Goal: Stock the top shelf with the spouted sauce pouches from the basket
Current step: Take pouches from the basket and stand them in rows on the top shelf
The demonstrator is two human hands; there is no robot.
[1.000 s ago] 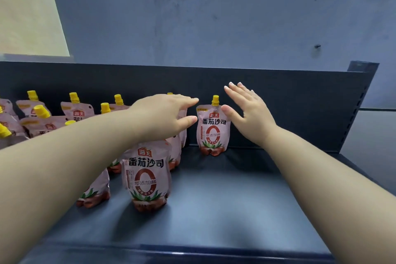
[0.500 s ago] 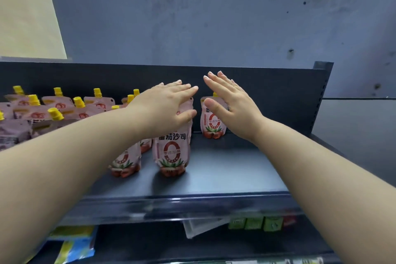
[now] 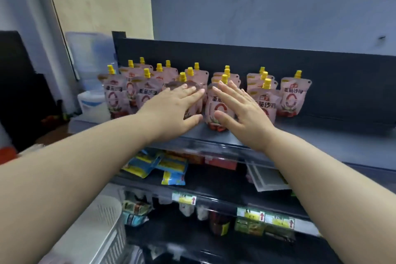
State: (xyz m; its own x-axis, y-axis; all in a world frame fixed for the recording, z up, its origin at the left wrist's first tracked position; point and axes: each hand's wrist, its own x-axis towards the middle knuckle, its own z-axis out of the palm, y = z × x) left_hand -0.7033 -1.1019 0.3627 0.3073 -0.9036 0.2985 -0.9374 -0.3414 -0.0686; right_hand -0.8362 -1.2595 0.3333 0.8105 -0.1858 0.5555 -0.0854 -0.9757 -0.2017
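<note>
Both the left hand (image 3: pixel 171 111) and right hand (image 3: pixel 242 109) were flat, fingers straight and together, blocking the front sauce pouches (image 3: pixel 292 96) on the top shelf (image 3: pixel 332 133); white basket (image 3: pixel 100 231) sat lower left, blue-yellow packets (image 3: pixel 171 166) one shelf down.

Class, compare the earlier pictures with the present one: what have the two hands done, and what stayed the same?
The left hand, earlier cupped over one pouch's top, has flattened and grips nothing; the right hand has drawn in beside it. The view pulled back, revealing the white basket. Unchanged: the right hand stays open; the pouches stand upright on the top shelf.
</note>
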